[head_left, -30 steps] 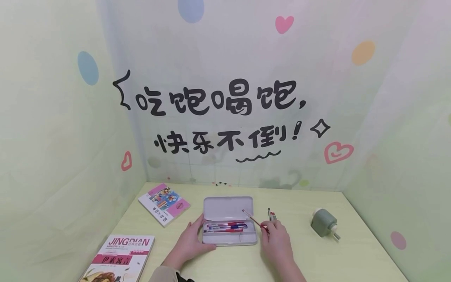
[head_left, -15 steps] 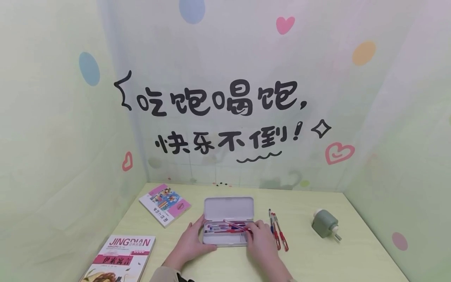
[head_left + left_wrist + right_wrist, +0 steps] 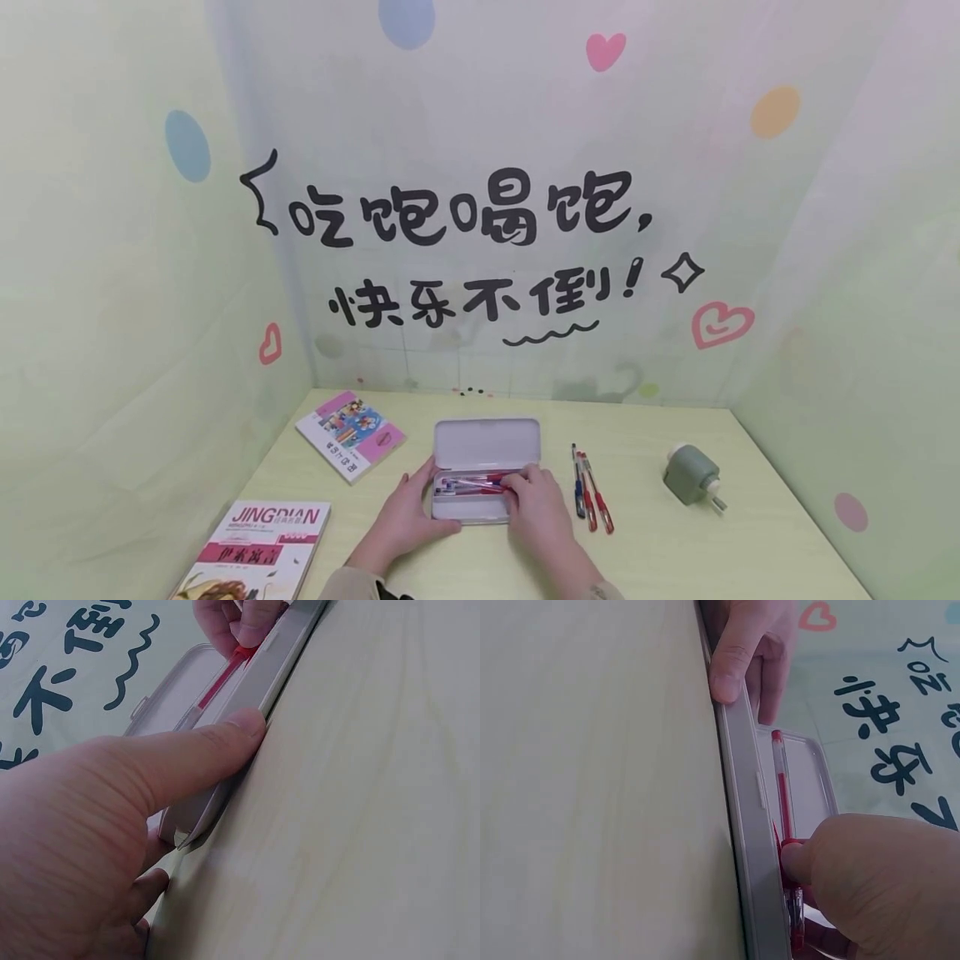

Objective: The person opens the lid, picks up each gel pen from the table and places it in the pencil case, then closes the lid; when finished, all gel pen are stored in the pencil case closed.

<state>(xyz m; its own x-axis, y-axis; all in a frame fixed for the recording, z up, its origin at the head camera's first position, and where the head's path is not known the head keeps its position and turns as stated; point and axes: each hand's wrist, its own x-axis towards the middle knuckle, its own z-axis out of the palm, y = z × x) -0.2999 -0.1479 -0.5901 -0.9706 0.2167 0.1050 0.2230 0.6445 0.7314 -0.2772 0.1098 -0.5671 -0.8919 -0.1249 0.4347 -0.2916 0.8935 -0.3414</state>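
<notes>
A red pen (image 3: 784, 796) is lying lengthwise in or just over the open pencil case (image 3: 486, 442), the right hand (image 3: 542, 508) pinching it, apparently for alignment. The left hand (image 3: 405, 517) is gripping the case's left end, presumably steadying it. The pen is lying at the left hand's two o'clock, the right's ten; loose pens (image 3: 587, 496) are lying at the case's three o'clock.

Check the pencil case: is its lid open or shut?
Open: the lid stands raised at the back of the pencil case, and pens show inside.
</notes>
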